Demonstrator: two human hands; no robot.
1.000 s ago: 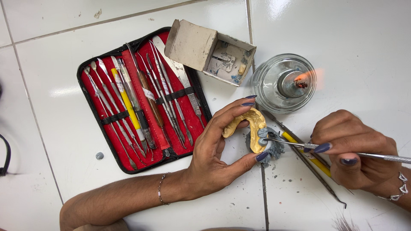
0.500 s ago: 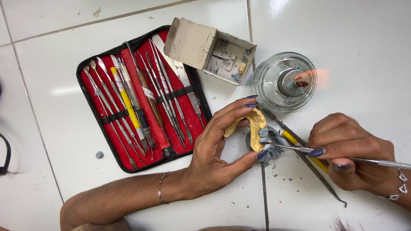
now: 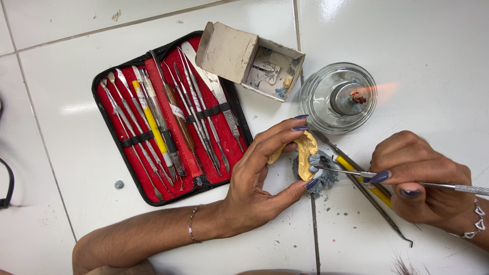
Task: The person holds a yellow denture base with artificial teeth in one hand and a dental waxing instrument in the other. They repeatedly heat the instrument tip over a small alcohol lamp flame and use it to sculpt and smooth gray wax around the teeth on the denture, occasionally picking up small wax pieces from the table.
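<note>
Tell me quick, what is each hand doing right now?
Left hand: closed on a yellow dental cast, pinched between thumb and fingers.
Right hand: closed on a thin metal tool, tip at the cast.

The counter [image 3: 417, 40] is white tile with thin grey joints; the tool case [image 3: 168, 119] is red inside, edged in black, with black straps over silver instruments [image 3: 201, 117] and one yellow handle [image 3: 147, 119]; the small cardboard box [image 3: 226, 51] is dull beige, flecked blue inside; the dental cast [image 3: 306, 155] is pale yellow on a blue-grey lump [image 3: 326, 177]; the glass burner [image 3: 336, 99] is clear, its flame [image 3: 382, 90] orange; the fingers [image 3: 300, 117] carry dark purple nails.
</note>
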